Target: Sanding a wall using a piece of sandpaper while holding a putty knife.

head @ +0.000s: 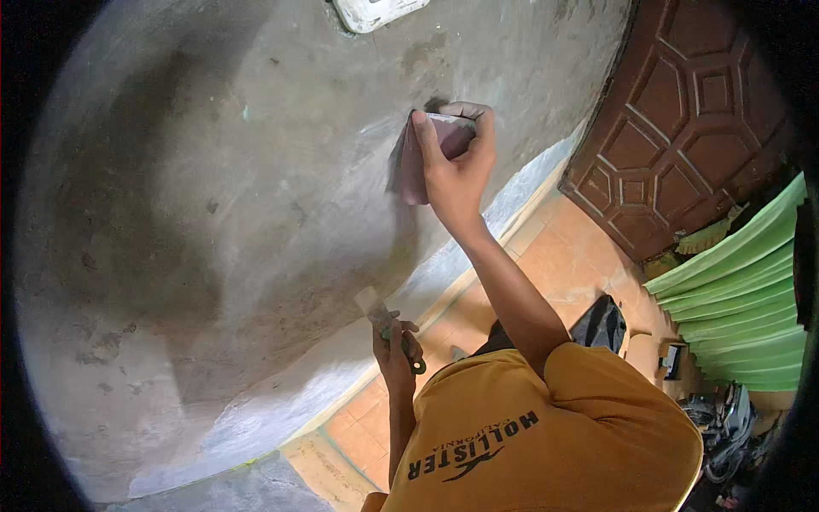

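Observation:
My right hand (457,166) grips a brown sheet of sandpaper (416,176), with the thumb on its near face and the fingers around its upper edge. A pale strip shows along that edge. The sheet is up against a grey plastered wall (288,192) or very close to it; I cannot tell whether it touches. Lower down, my left hand (400,349) is closed around the dark handle of a putty knife (368,299). Its blade points up and left, near the wall, and looks blurred. The handle's end, with a hole in it, sticks out below the fingers.
A white plastic fitting (381,11) is on the wall at the top. To the right are a brown panelled door (678,128) and a green curtain (742,288). Orange tiles (556,256) cover the floor; a dark bag-like item (601,323) and cluttered equipment (726,416) lie beyond my shoulder.

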A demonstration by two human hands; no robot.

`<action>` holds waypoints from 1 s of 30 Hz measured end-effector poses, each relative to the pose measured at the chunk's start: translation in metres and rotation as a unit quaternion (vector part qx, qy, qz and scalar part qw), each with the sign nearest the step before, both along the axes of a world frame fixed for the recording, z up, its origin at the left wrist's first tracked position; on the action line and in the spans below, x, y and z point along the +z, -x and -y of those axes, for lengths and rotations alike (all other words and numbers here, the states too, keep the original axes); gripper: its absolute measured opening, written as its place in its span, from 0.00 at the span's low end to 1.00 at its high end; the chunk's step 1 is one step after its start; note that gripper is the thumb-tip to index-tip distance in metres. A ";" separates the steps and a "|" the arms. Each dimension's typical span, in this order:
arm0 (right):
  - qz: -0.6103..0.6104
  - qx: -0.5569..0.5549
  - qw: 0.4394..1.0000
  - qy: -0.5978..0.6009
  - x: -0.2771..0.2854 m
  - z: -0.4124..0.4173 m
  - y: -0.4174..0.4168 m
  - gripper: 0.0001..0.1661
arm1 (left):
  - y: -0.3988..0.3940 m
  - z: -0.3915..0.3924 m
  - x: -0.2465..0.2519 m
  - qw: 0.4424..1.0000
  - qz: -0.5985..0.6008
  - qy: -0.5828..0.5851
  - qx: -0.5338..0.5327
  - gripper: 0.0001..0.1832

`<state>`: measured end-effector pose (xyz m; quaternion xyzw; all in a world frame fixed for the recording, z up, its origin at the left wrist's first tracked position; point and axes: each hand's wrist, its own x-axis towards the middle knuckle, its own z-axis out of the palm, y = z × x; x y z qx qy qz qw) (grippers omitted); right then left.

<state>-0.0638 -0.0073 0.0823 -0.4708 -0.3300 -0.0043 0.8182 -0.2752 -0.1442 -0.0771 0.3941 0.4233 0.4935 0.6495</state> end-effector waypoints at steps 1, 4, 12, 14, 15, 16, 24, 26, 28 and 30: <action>0.029 -0.012 0.999 -0.009 -0.002 -0.002 -0.003 0.18 | -0.001 0.000 -0.002 1.000 0.004 0.003 0.000 0.12; 0.063 -0.019 0.997 -0.030 -0.014 -0.007 -0.005 0.19 | -0.003 0.001 -0.005 1.000 0.014 0.014 -0.002 0.12; 0.025 0.029 0.999 -0.007 -0.004 -0.001 -0.004 0.18 | -0.003 -0.001 -0.003 1.000 0.011 0.013 0.014 0.13; 0.016 0.038 0.999 0.003 -0.007 0.002 -0.002 0.17 | -0.002 -0.001 -0.005 1.000 0.016 0.012 0.009 0.13; 0.016 0.038 0.999 0.003 -0.007 0.002 -0.002 0.17 | -0.002 -0.002 -0.007 1.000 0.016 0.013 0.010 0.13; 0.013 0.047 0.999 -0.004 -0.006 0.002 -0.003 0.17 | -0.002 -0.002 -0.008 1.000 0.013 0.009 0.008 0.13; -0.024 0.091 0.996 0.002 -0.011 0.002 -0.004 0.16 | -0.004 -0.005 -0.004 1.000 0.003 0.009 0.012 0.13; -0.037 0.100 0.994 0.008 -0.005 0.002 -0.008 0.17 | -0.003 -0.005 -0.002 1.000 0.001 0.010 0.011 0.14; -0.045 0.107 0.993 0.005 0.000 0.003 -0.009 0.17 | -0.003 -0.005 0.000 1.000 -0.002 0.005 0.009 0.14; -0.052 0.115 0.992 0.001 -0.001 0.004 -0.007 0.17 | -0.003 -0.005 0.000 1.000 -0.003 0.000 0.008 0.14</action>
